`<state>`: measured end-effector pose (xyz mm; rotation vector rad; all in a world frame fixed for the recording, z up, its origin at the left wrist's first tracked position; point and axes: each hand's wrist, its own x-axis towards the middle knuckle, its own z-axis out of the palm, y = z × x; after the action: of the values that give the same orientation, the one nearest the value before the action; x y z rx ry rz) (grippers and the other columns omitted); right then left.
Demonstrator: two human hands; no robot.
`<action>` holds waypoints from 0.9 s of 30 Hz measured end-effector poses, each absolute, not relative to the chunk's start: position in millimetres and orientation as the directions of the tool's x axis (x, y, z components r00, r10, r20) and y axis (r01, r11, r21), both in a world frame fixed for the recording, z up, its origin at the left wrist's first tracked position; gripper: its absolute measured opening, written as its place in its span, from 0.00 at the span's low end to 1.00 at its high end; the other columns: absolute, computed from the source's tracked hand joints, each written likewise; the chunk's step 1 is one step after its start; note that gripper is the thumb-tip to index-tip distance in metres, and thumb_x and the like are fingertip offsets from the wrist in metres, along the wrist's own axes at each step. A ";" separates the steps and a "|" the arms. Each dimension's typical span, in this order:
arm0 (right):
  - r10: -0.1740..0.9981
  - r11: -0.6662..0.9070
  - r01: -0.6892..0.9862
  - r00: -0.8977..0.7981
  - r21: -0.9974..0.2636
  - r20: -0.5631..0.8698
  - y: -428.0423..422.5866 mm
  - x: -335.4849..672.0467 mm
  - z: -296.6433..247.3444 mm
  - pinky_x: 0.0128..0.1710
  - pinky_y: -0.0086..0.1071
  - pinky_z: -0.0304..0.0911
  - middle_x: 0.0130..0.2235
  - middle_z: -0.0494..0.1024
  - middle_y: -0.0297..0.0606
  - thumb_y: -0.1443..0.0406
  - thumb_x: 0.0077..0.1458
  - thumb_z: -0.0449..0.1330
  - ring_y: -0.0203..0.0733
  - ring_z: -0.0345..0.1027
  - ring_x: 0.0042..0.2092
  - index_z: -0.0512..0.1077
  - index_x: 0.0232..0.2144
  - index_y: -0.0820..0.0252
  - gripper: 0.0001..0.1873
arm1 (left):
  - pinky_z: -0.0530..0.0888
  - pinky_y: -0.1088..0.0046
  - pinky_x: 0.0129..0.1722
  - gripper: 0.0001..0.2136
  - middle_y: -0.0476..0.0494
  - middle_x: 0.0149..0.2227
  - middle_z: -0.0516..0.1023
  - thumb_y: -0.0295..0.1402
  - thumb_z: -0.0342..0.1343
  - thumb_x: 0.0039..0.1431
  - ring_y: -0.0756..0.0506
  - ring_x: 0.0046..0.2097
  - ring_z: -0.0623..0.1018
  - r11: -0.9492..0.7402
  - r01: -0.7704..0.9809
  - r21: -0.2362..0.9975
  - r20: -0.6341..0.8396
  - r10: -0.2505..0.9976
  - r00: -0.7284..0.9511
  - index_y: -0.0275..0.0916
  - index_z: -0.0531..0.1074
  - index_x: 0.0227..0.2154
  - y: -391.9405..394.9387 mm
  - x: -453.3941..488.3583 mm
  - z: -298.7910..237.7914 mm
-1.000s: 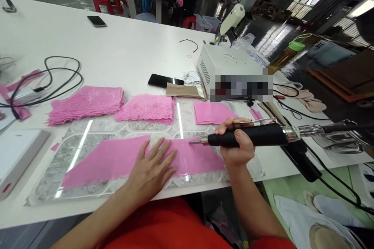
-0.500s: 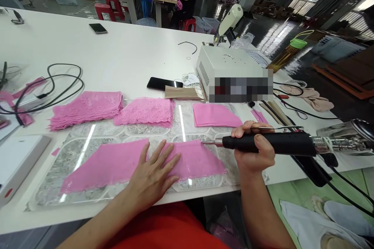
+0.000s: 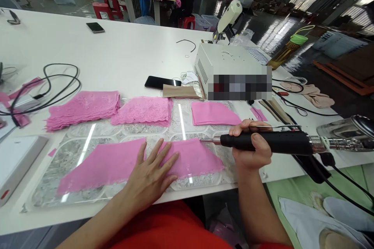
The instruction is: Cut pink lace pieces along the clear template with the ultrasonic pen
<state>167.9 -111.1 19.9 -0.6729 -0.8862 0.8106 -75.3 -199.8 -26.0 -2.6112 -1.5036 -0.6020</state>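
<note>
My left hand (image 3: 152, 175) lies flat with fingers spread on a long strip of pink lace fabric (image 3: 99, 165) spread over a clear patterned plate (image 3: 70, 151) at the table's front edge. My right hand (image 3: 251, 149) grips a black-handled hot cutting tool (image 3: 269, 142), held level. Its metal tip (image 3: 209, 141) points left at the strip's upper right edge. A cable runs from the tool off the table to the right.
Behind the plate lie two stacks of pink lace (image 3: 83, 108) (image 3: 143, 111) and a stack of plain pink pieces (image 3: 213, 113). A white machine box (image 3: 228, 68), a black phone (image 3: 160, 82), black cables (image 3: 55, 85) and a white tray (image 3: 17, 159) stand around. Another person works far behind.
My right hand has carried the tool rightward, its tip moving from the middle of the strip to its right end. My left hand stays flat on the fabric.
</note>
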 end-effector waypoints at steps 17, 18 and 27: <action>0.855 0.469 -0.212 0.353 -0.857 0.381 -164.1 229.0 29.6 0.20 0.32 0.62 0.27 0.70 0.32 0.61 0.40 0.61 0.32 0.62 0.21 0.71 0.30 0.58 0.11 | 0.45 0.44 0.65 0.20 0.39 0.63 0.64 0.43 0.47 0.67 0.32 0.66 0.59 -0.577 0.807 0.122 0.373 0.780 0.502 0.45 0.67 0.58 -199.5 -72.6 -30.9; 0.853 0.470 -0.215 0.362 -0.856 0.377 -164.1 230.2 29.1 0.20 0.32 0.62 0.27 0.70 0.32 0.61 0.40 0.60 0.32 0.62 0.21 0.71 0.30 0.58 0.11 | 0.45 0.44 0.65 0.20 0.39 0.63 0.64 0.43 0.46 0.67 0.32 0.66 0.59 -0.576 0.808 0.122 0.370 0.782 0.502 0.45 0.67 0.58 -199.3 -72.7 -30.9; 0.851 0.481 -0.235 0.357 -0.844 0.386 -166.3 234.0 29.3 0.20 0.32 0.62 0.27 0.70 0.32 0.60 0.40 0.61 0.32 0.62 0.21 0.71 0.29 0.59 0.12 | 0.46 0.44 0.64 0.20 0.39 0.63 0.64 0.42 0.44 0.68 0.32 0.66 0.58 -0.557 0.821 0.124 0.360 0.797 0.485 0.44 0.67 0.58 -199.6 -72.4 -30.9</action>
<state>234.0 -166.3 29.3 -0.7773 -0.9507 0.8004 -72.4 -199.6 -30.9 -2.6510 -1.4461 -0.5898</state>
